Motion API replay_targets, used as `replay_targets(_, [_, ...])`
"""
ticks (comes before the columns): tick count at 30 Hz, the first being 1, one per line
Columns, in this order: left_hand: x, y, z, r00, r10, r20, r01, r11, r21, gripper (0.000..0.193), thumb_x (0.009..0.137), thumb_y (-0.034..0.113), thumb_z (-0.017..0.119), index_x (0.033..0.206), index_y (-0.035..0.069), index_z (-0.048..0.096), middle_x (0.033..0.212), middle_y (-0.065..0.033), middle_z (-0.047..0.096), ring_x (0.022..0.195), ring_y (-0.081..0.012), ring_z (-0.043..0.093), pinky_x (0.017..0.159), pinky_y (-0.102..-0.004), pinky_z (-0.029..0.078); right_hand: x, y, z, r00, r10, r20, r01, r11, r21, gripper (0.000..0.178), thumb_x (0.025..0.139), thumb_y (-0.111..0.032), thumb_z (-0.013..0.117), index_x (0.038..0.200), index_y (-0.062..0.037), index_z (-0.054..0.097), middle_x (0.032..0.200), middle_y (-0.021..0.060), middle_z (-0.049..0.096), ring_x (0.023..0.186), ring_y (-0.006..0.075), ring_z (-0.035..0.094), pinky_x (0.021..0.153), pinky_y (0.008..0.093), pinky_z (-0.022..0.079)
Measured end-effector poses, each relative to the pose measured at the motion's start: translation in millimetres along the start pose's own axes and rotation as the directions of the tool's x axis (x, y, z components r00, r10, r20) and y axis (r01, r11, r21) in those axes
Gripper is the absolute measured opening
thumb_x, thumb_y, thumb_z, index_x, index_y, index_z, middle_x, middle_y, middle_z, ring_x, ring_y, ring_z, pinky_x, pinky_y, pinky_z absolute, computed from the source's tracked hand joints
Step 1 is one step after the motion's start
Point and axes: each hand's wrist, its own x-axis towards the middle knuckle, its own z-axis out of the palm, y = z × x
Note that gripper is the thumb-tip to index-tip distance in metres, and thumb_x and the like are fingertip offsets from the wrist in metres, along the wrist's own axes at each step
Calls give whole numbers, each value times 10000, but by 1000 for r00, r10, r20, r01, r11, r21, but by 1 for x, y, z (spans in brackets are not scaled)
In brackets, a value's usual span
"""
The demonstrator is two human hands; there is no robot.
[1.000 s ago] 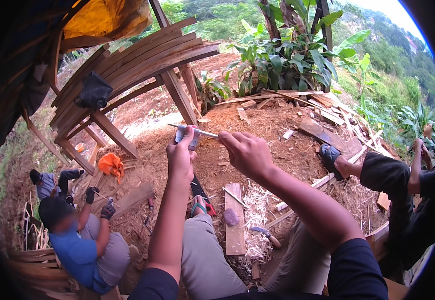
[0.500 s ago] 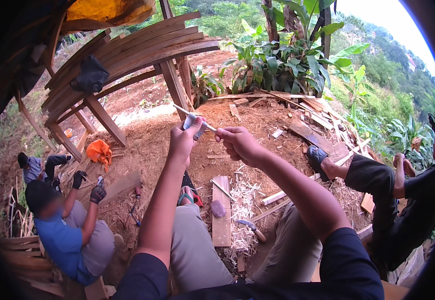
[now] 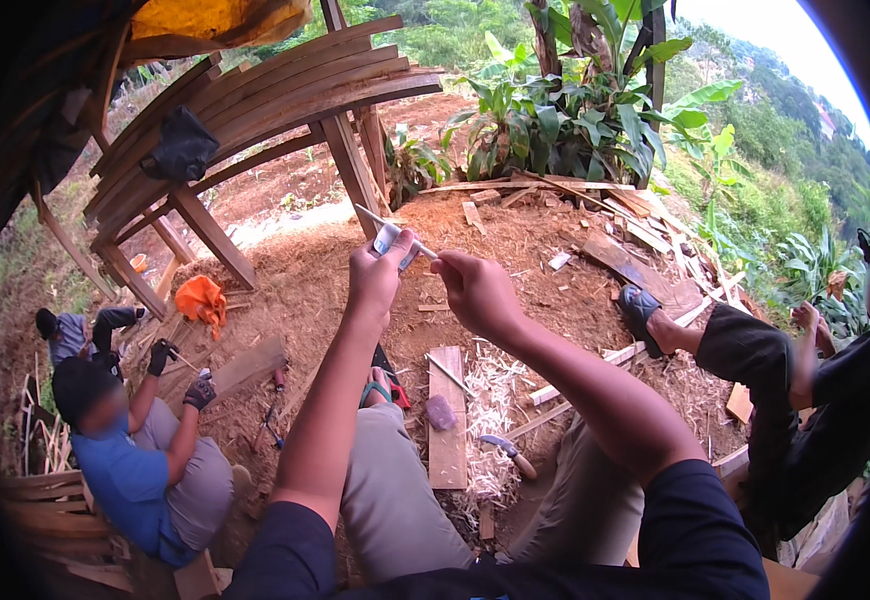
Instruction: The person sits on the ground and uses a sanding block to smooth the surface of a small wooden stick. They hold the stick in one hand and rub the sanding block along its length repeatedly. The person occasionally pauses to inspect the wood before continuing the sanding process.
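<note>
In front of me, my left hand (image 3: 375, 278) is closed around a pale folded sheet (image 3: 388, 238), its thumb pressing it against a thin wooden stick (image 3: 365, 213). The sheet looks like sandpaper, but its surface is too small to make out. One end of the stick sticks out beyond the sheet to the upper left. The other end runs into my right hand (image 3: 480, 292), which pinches it between thumb and bent fingers. Both hands are raised above the ground, close together.
Below lie a board (image 3: 446, 455) with a purplish stone (image 3: 441, 413) and another stick (image 3: 449, 373), wood shavings (image 3: 493, 405), and a curved knife (image 3: 512, 456). Co-workers sit left (image 3: 135, 470) and right (image 3: 775, 380). A plank bench (image 3: 285, 95) stands at the far left.
My right hand has come slightly closer to my left along the stick. The pale sheet has turned a little and shows more of its face. The left co-worker's hands have shifted slightly.
</note>
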Motion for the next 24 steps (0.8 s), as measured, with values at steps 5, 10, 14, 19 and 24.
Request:
replay_targets(5, [8, 4, -23, 999, -11, -41, 4, 987, -160, 235, 909, 314, 675, 973, 89, 686, 779, 52, 589, 582, -10, 413, 449, -182, 260, 12, -10, -16, 599, 307, 740, -799, 172, 576, 253, 1014, -298, 478, 927, -98, 607, 539, -88, 340, 435, 64, 302, 413, 255, 241])
replay_targets(10, [-1, 6, -11, 999, -2, -35, 3, 999, 40, 221, 899, 315, 689, 917, 96, 708, 770, 44, 634, 596, -18, 451, 474, -212, 294, 9, -2, -19, 630, 295, 719, -777, 222, 589, 246, 1027, -296, 447, 1006, -100, 594, 553, -97, 268, 436, 47, 239, 402, 255, 180])
replay_targets(14, [-6, 1, 2, 998, -17, 68, 15, 999, 43, 254, 894, 316, 690, 977, 76, 692, 792, 35, 617, 574, -23, 451, 454, -199, 293, 6, 4, -1, 984, 119, 129, -153, 940, 306, 235, 998, -243, 522, 959, -55, 659, 574, 12, 548, 432, 115, 379, 419, 306, 333])
replay_targets(19, [8, 1, -13, 993, 13, -116, -30, 988, -149, 221, 902, 307, 680, 919, 87, 694, 751, 56, 617, 555, -15, 449, 450, -208, 270, 5, -13, -8, 994, -85, 62, 99, 958, -268, 187, 955, -241, 551, 938, -96, 669, 659, 135, 649, 506, 305, 614, 448, 426, 454])
replay_targets(24, [5, -6, -5, 996, 27, -91, -33, 997, -65, 232, 897, 330, 689, 871, 99, 696, 787, 32, 649, 571, -13, 474, 443, -206, 277, 1, -13, -11, 990, -106, 93, 134, 907, -400, 179, 957, -264, 545, 1008, -112, 624, 603, 123, 612, 495, 278, 614, 424, 410, 433])
